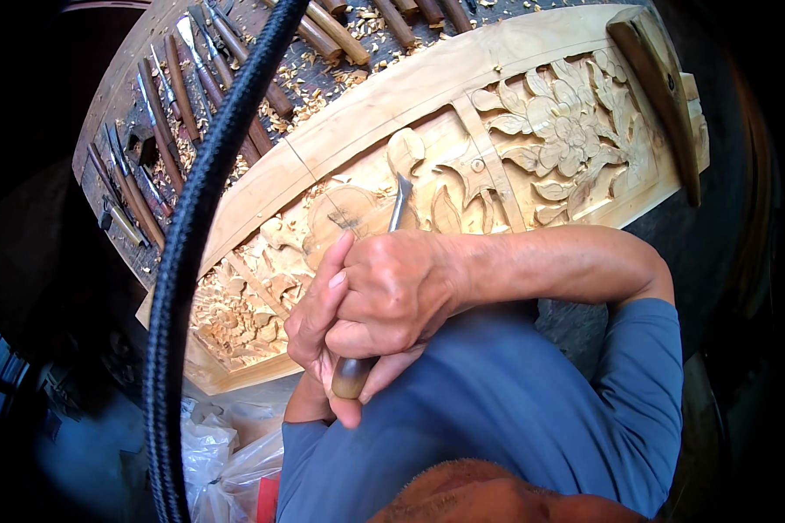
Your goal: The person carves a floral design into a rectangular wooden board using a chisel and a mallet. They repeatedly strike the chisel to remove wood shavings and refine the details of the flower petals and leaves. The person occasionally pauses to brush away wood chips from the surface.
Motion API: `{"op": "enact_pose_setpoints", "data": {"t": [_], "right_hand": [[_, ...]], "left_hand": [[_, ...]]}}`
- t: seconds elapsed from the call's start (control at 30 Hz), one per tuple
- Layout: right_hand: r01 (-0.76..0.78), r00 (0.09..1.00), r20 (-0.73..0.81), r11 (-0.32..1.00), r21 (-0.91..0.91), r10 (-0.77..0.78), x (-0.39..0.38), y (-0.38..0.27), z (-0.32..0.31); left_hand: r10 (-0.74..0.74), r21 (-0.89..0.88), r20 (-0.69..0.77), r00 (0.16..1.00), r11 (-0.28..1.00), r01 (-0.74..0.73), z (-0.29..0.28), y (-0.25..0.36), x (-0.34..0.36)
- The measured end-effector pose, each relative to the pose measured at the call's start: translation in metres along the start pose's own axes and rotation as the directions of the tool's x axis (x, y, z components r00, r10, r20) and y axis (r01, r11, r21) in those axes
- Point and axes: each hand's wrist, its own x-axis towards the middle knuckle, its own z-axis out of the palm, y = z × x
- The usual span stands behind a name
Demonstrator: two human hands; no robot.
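Note:
My right hand (401,292) is wrapped round the handle of a carving chisel (353,379), its dark rounded butt sticking out below the fist. The steel blade (400,202) slants up past my knuckles, its tip over the carved wooden panel (427,65). My left hand (314,322) presses against the right from the left side, closed round the handle's lower part; some of its fingers are hidden. Near the blade is a rounded, partly shaped area (344,213) of pale wood. Flower and leaf relief (571,144) stands out in the right section.
Many chisels and gouges (174,83) lie on the dark workbench (105,109) among wood chips (301,109). A brown wooden bar (672,105) lies across the panel's right end. A black braided cable (196,200) hangs in front at left. Clear plastic (235,453) sits below the panel.

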Motion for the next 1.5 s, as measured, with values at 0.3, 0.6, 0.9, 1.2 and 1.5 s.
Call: {"op": "enact_pose_setpoints", "data": {"t": [0.3, 0.6, 0.9, 1.2, 1.5], "right_hand": [[0.072, 0.993, 0.109, 0.98, -0.186, -0.052, -0.004, 0.008, -0.004], [0.08, 0.991, 0.12, 0.964, -0.253, -0.051, -0.007, 0.015, -0.005], [0.031, 0.986, 0.163, 0.943, -0.33, 0.025, -0.004, 0.013, -0.003], [0.017, 0.992, 0.121, 0.926, -0.377, 0.031, -0.005, 0.018, 0.002], [0.011, 0.989, 0.148, 0.991, -0.133, 0.008, -0.004, -0.001, -0.011]], "left_hand": [[-0.082, -0.049, 0.114, 0.99, 0.995, 0.088, -0.009, 0.005, 0.006], [-0.172, -0.113, 0.083, 0.982, 0.977, 0.181, -0.006, 0.008, 0.008], [-0.188, -0.163, 0.034, 0.982, 0.968, 0.191, -0.008, 0.004, 0.004], [-0.261, -0.134, -0.003, 0.965, 0.957, 0.258, -0.01, 0.01, 0.006], [-0.082, -0.146, 0.082, 0.993, 0.985, 0.093, 0.003, 0.022, 0.003]]}}
